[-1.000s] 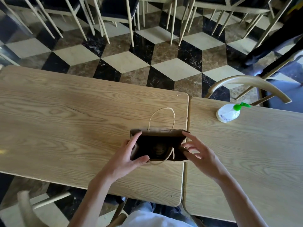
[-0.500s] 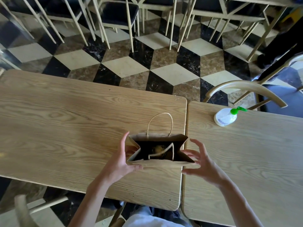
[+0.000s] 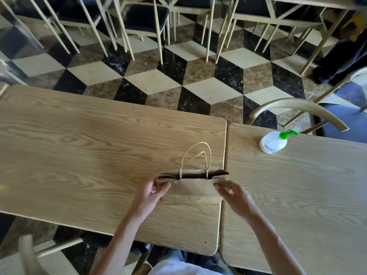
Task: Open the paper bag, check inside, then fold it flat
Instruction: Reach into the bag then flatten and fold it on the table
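Note:
A small brown paper bag point(image 3: 191, 188) with two twine handles stands on the wooden table near its right edge. Its mouth is squeezed to a narrow dark slit and both handles rise above it. My left hand point(image 3: 153, 193) pinches the bag's left top corner, where the side is folded inward. My right hand point(image 3: 233, 195) pinches the right top corner the same way. The inside of the bag is hidden.
A second wooden table point(image 3: 297, 195) butts against the first along a narrow gap. On it, at the far side, lies a white bottle with a green pump point(image 3: 275, 142). A curved wooden chair back point(image 3: 297, 108) stands behind it. Chairs crowd the checkered floor beyond.
The bag's mouth was wide open a second ago; its sides have since folded inward and the front and back walls have come together. Both hands moved to the top corners.

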